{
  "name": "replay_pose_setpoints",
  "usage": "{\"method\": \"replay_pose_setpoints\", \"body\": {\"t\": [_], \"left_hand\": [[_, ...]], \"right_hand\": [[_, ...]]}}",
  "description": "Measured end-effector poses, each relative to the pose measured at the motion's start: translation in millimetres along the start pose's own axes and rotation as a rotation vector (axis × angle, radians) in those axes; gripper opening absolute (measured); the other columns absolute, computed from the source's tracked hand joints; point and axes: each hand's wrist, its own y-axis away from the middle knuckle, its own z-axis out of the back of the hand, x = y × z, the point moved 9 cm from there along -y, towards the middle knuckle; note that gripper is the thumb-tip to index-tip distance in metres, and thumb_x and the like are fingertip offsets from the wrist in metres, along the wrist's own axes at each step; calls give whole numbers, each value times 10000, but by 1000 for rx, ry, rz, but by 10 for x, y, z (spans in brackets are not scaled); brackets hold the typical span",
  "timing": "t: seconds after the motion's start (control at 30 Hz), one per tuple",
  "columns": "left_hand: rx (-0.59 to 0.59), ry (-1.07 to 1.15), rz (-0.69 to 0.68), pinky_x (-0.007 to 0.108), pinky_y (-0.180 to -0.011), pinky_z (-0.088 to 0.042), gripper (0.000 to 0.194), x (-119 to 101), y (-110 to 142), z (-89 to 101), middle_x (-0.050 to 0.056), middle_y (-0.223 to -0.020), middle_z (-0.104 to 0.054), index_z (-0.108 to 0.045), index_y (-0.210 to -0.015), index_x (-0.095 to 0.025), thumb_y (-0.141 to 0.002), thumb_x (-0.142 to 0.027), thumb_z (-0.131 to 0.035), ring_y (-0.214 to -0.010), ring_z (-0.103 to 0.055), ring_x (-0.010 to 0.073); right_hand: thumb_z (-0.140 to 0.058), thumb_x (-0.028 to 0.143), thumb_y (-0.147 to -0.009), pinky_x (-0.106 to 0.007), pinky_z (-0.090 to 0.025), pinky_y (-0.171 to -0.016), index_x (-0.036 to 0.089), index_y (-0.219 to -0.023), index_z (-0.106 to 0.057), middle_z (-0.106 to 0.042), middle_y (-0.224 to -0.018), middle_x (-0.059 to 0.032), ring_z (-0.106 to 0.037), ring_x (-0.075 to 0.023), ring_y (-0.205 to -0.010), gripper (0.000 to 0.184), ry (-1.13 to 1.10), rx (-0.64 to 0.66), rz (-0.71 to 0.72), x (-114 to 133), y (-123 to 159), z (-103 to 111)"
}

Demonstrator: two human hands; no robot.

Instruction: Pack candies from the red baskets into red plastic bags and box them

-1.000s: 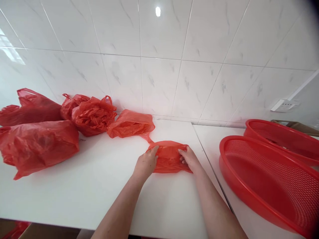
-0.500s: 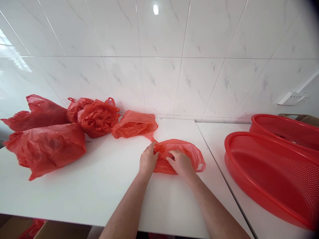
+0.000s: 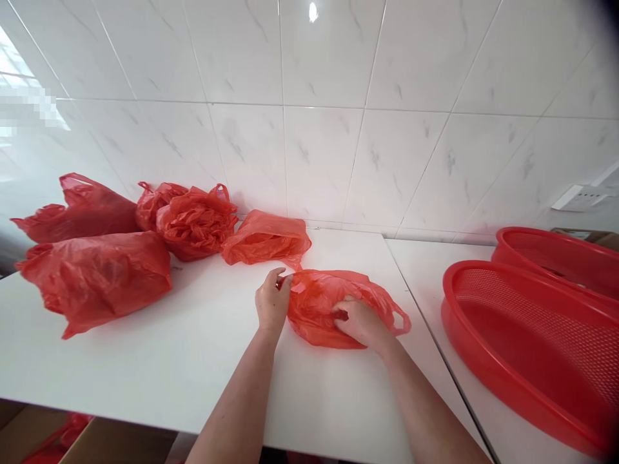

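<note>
A thin red plastic bag (image 3: pixel 314 325) lies on the white table with its mouth spread wide and a loop handle at its right end. At the bag's left end, my left hand (image 3: pixel 272 303) has thumb and fingers closed on the film. My right hand (image 3: pixel 360 320) is over the open mouth with its fingers curled together against the plastic; its fingertips are partly hidden. Just behind, another red plastic bag (image 3: pixel 271 235) lies flattened, one corner near the bag in my hands.
Several stuffed red bags (image 3: pixel 97 277) sit along the left. On the right stand red perforated plastic baskets (image 3: pixel 449 309), beyond a seam in the white table (image 3: pixel 217 361). A tiled wall (image 3: pixel 329 161) rises behind. Below the front edge is a cardboard box (image 3: pixel 120 441) with red plastic.
My left hand has moved left, stretching the bag's mouth wider. My right hand has curled its fingers lower into the opening. The view has shifted slightly.
</note>
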Motion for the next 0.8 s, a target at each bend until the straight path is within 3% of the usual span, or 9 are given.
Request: {"method": "replay_pose_setpoints", "body": {"t": [0.1, 0.23, 0.37, 0.47, 0.6, 0.7, 0.8], "left_hand": [[6, 52, 21, 272, -667, -446, 281, 11, 12, -6, -12, -739, -667, -609, -1033, -274, -818, -429, -517, -672, -596, 153], [47, 206, 57, 276, -668, -455, 309, 11, 28, -75, 0, -676, -668, -627, -1003, -242, -812, -458, -516, -666, -621, 163], [257, 556, 150, 258, -622, -458, 376, 16, 68, -346, 10, -643, -646, -598, -1029, -184, -785, -470, -568, -622, -605, 148], [403, 842, 204, 235, -590, -453, 449, -12, 94, -502, 37, -802, -667, -548, -1103, -181, -743, -430, -644, -596, -584, 111], [312, 999, 183, 230, -631, -477, 508, 33, -1, -370, 71, -1042, -631, -507, -1169, -223, -714, -364, -685, -639, -572, 78], [262, 977, 160, 232, -674, -484, 472, 66, -46, -272, 63, -1050, -613, -497, -1170, -236, -740, -333, -664, -704, -572, 82], [274, 883, 122, 231, -686, -479, 462, 47, -41, -269, 49, -1046, -605, -493, -1176, -239, -748, -300, -655, -757, -571, 92]], "right_hand": [[-557, 320, -775, -272, -442, -693, 260, -966, -682, -611, -1052, -24, -596, -165, -842, 236, -8, -92, -59, -37, -1, 103], [-524, 423, -810, -331, -425, -869, 213, -1250, -540, -532, -1261, -82, -514, -243, -1115, 487, 63, -282, -152, -108, -27, 199], [-496, 614, -789, -442, -356, -957, 195, -1413, -348, -459, -1346, -147, -420, -334, -1218, 766, 160, -234, -180, -102, -81, 38], [-469, 629, -806, -509, -298, -980, 255, -1395, -393, -429, -1374, -149, -366, -365, -1258, 702, 230, -165, -119, -46, -113, -80], [-603, 509, -771, -529, -249, -1012, 295, -1316, -500, -356, -1447, -123, -272, -372, -1327, 595, 210, -88, -90, -67, -118, -152], [-662, 442, -730, -482, -305, -1000, 302, -1264, -547, -398, -1425, -89, -326, -346, -1304, 564, 138, -122, -64, -59, -116, -103], [-647, 443, -735, -442, -347, -987, 270, -1185, -600, -494, -1340, -69, -422, -308, -1229, 484, 106, -264, -41, -44, -108, 72]]}}
